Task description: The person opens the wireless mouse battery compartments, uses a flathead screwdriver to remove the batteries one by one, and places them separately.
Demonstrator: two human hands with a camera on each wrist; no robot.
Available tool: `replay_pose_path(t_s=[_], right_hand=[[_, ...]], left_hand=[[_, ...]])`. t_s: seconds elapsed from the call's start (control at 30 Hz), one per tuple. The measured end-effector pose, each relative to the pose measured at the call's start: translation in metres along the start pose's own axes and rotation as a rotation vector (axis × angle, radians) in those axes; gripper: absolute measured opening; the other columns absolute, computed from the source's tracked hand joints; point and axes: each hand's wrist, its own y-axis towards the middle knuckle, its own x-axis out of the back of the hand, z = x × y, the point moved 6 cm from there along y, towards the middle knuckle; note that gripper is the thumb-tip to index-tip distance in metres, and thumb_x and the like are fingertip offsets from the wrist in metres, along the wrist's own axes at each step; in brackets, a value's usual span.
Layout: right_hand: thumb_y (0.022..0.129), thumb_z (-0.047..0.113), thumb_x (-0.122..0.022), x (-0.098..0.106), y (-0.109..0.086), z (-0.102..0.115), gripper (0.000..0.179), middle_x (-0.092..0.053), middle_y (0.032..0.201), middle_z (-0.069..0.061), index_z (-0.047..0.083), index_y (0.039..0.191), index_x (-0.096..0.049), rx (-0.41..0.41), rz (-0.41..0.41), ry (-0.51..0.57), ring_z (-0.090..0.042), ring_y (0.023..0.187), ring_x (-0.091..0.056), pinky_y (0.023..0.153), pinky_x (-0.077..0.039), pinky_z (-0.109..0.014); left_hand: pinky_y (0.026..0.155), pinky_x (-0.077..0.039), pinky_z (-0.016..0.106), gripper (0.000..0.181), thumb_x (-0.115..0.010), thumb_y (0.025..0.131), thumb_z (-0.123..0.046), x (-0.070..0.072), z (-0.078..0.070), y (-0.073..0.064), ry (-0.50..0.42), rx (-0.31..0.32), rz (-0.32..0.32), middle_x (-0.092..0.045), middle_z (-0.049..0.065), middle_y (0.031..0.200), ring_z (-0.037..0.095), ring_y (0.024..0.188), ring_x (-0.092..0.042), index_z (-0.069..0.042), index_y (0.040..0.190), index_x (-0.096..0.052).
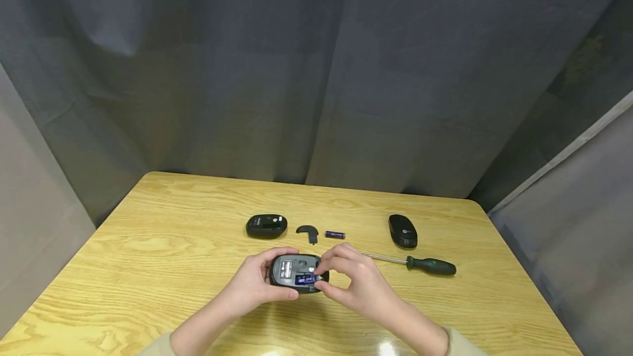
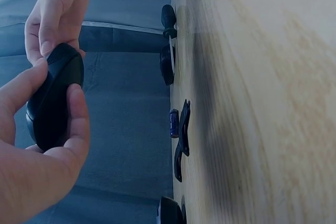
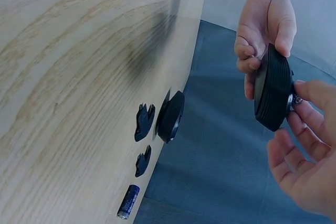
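Observation:
My left hand [image 1: 253,283] grips a black computer mouse [image 1: 285,267] above the table, its underside turned up and its battery bay uncovered. A purple AA-type battery [image 1: 304,279] lies slanted at the bay, one end raised. The thumb and fingers of my right hand [image 1: 358,278] pinch that end. From the right wrist view, the metal battery tip [image 3: 298,99] shows between the right fingertips, beside the mouse [image 3: 274,90]. In the left wrist view the mouse [image 2: 55,98] hides the battery, and the left thumb and fingers hold its sides.
On the wooden table [image 1: 198,207] lie a second mouse [image 1: 266,226], upside down, a dark battery cover [image 1: 309,232] and another purple battery [image 1: 335,234]. A third mouse [image 1: 403,231] is at the right, near a green-handled screwdriver [image 1: 430,266]. The right wrist view shows two dark cover pieces [image 3: 144,123].

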Motion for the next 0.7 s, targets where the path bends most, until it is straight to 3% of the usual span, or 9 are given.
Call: replay_pose_path(t_s=[0.3, 0.5, 0.7], right_hand=[[0.074, 0.010, -0.079, 0.011, -0.001, 0.002, 0.019, -0.063, 0.095, 0.007, 0.017, 0.088, -0.069, 0.026, -0.036, 0.023, -0.010, 0.089, -0.060, 0.077, -0.055, -0.023], [0.073, 0.007, -0.079, 0.019, -0.004, -0.001, 0.022, -0.065, 0.093, 0.004, 0.016, 0.090, -0.069, 0.031, -0.076, 0.075, -0.010, 0.080, -0.060, 0.062, -0.052, -0.015], [0.073, 0.005, -0.078, 0.024, -0.009, -0.011, 0.022, -0.068, 0.088, 0.005, 0.016, 0.090, -0.070, 0.021, -0.108, 0.085, -0.010, 0.075, -0.059, 0.056, -0.050, -0.016]], left_hand=[[0.084, -0.053, 0.022, 0.072, -0.085, 0.066, -0.010, 0.004, -0.002, -0.001, 0.023, -0.008, -0.023, -0.057, 0.016, 0.126, 0.024, 0.104, -0.060, -0.009, 0.130, -0.053], [0.085, -0.053, 0.022, 0.071, -0.085, 0.065, -0.009, 0.008, -0.002, -0.001, 0.048, -0.025, -0.036, -0.057, 0.018, 0.125, 0.024, 0.105, -0.061, -0.009, 0.129, -0.054], [0.083, -0.054, 0.026, 0.073, -0.087, 0.062, -0.015, 0.020, 0.006, -0.002, 0.134, -0.002, -0.087, -0.059, 0.015, 0.123, 0.022, 0.098, -0.062, -0.014, 0.128, -0.056]])
